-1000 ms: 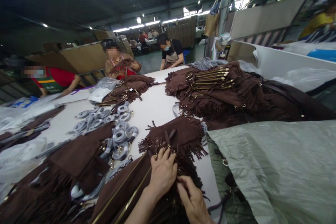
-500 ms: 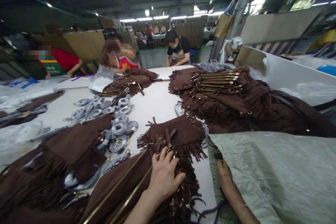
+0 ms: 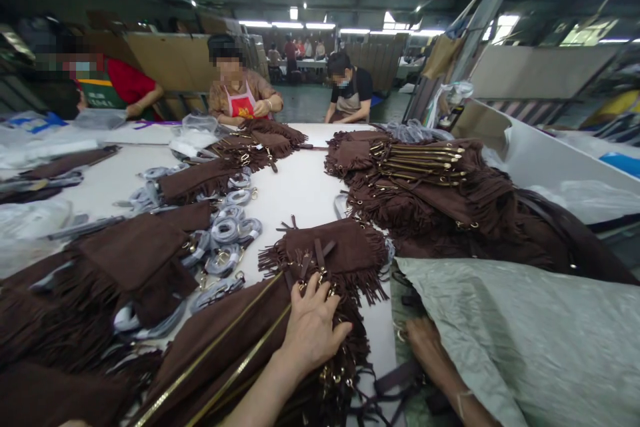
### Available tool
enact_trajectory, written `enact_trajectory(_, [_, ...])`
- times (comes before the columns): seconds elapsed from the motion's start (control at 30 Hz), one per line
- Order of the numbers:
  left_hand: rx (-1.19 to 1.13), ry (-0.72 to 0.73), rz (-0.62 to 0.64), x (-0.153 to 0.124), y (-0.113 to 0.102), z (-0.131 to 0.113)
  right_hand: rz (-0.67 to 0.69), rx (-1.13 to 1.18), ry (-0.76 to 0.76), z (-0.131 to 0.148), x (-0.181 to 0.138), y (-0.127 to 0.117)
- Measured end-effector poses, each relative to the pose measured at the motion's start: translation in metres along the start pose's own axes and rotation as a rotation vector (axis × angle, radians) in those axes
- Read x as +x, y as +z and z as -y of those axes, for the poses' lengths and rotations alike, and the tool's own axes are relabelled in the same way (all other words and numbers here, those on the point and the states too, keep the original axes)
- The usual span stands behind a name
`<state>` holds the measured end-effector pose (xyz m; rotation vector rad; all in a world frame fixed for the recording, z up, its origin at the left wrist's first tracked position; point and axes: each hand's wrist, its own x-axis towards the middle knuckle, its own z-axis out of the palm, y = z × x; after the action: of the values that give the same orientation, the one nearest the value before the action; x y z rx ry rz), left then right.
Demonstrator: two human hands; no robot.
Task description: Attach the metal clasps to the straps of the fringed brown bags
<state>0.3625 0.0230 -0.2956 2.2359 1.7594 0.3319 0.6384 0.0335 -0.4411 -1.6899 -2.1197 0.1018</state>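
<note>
Two hands show in the head view, and one has changed place. The right hand (image 3: pixel 423 341), half a second ago higher at a dark tab by the edge of the grey-green sack (image 3: pixel 560 333), is now lower, just beside some gold rings (image 3: pixel 400 332). The left hand (image 3: pixel 313 327) keeps its place. Farther left, a brown piece (image 3: pixel 197 180) now lies over coiled grey straps (image 3: pixel 227 240) that were bare before. Across the table (image 3: pixel 285 193), a co-worker in a red apron (image 3: pixel 243 107), earlier bent over, is upright.

The left hand is palm down, fingers spread wide, on the stacked brown bags (image 3: pixel 210 353) in front of the wearer, its fingertips among gold clasps. The right forearm comes in from the bottom edge, a pale band (image 3: pixel 465 395) at the wrist; that corner is dark, so whether the right fingers close on the rings one cannot tell.

A fringed brown bag (image 3: pixel 345 247) lies just beyond the left hand. Dark straps (image 3: pixel 397 377) trail between the hands. The sack stands close against the right forearm, and behind it rises a heap of fringed bags (image 3: pixel 435 193).
</note>
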Motion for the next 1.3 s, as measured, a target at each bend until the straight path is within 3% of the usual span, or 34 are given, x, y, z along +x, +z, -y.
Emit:
enact_trajectory(0.13, [-0.009,0.01,-0.005,-0.001,0.0,-0.001,0.11,-0.037,-0.104,0.024,-0.015,0.007])
enact_trajectory(0.3, [-0.007,0.006,-0.006,0.0,0.001,-0.001,0.168,-0.079,-0.142,0.044,-0.009,-0.015])
enact_trajectory(0.43, [0.013,0.018,-0.007,0.0,0.001,0.0,0.232,-0.086,-0.126,0.043,-0.009,-0.024])
enact_trajectory(0.63, [0.002,0.025,-0.021,-0.001,0.001,0.0,0.158,-0.133,-0.133,0.022,-0.018,0.003])
enact_trajectory(0.77, [-0.027,0.018,-0.024,-0.001,0.002,0.0,0.104,-0.094,-0.153,0.023,-0.013,-0.001])
enact_trajectory(0.93, [-0.125,-0.016,0.011,0.001,0.003,0.003,-0.027,0.272,-0.066,0.071,0.007,-0.038])
enact_trajectory(1.1, [-0.199,0.001,0.037,0.001,-0.003,0.003,0.288,0.724,0.23,0.129,0.028,-0.065])
enact_trajectory(1.2, [-0.187,0.018,0.047,0.001,-0.006,0.002,0.395,0.833,0.203,0.147,0.035,-0.069])
enact_trajectory(1.3, [-0.196,-0.008,0.045,0.002,-0.006,0.002,0.392,0.826,0.139,0.156,0.034,-0.068])
